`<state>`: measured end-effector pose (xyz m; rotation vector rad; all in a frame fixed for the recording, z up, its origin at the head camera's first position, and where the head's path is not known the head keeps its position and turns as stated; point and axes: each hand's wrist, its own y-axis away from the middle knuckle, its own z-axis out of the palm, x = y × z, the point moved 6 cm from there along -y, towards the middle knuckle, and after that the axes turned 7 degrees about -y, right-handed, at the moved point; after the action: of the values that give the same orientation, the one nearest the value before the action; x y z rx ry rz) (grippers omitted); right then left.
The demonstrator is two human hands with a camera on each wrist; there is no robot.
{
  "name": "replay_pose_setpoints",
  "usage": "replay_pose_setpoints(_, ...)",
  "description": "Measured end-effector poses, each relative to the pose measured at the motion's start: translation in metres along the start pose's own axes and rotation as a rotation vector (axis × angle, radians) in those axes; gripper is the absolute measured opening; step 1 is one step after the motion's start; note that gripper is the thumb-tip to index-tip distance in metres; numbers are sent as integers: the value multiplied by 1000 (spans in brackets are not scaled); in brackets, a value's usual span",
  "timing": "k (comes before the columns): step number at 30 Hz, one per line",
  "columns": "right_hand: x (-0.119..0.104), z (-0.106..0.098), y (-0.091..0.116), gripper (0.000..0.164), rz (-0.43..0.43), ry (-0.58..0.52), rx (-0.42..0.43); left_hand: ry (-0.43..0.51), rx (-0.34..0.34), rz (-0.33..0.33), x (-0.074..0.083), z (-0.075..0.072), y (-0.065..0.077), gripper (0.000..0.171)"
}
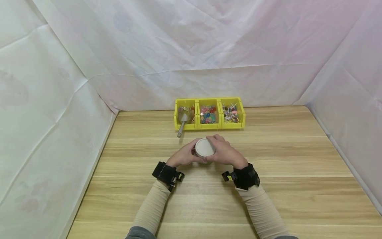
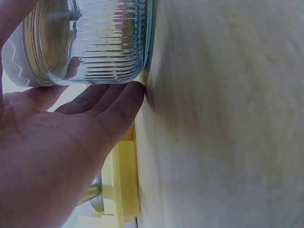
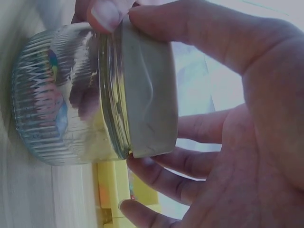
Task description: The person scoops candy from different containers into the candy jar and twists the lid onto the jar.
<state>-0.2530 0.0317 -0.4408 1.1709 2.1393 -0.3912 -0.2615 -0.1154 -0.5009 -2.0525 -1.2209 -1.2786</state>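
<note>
A ribbed clear glass jar [image 3: 57,99] stands upright on the table, capped by a pale screw-type lid [image 1: 205,147]. My left hand [image 1: 185,155] holds the glass body from the left, with the thumb on the near side and the fingers [image 2: 118,107] along the far side. From the right, my right hand [image 1: 224,152] grips the lid's rim between thumb and fingers, as the right wrist view shows. Patches of colour show through the glass; I cannot tell whether they lie inside it or behind it.
Behind the jar stand three joined yellow bins [image 1: 209,126]. A metal scoop [image 1: 181,127] leans out of the left one, which holds small items. Colourful beads or charms [image 1: 208,114] fill the middle bin, striped lollipop-like pieces [image 1: 231,114] the right. White cloth [image 1: 194,86] surrounds the wooden table [image 1: 298,149].
</note>
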Motion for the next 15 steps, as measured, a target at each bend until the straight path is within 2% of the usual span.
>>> replay_pose_setpoints(8,-2,0,0,90,37,-12,5,2,3,-1,0,0,1,87)
replay_pose_setpoints(15,-3,-1,0,97,3,-5,-10,3,-3,8,1,0,0,87)
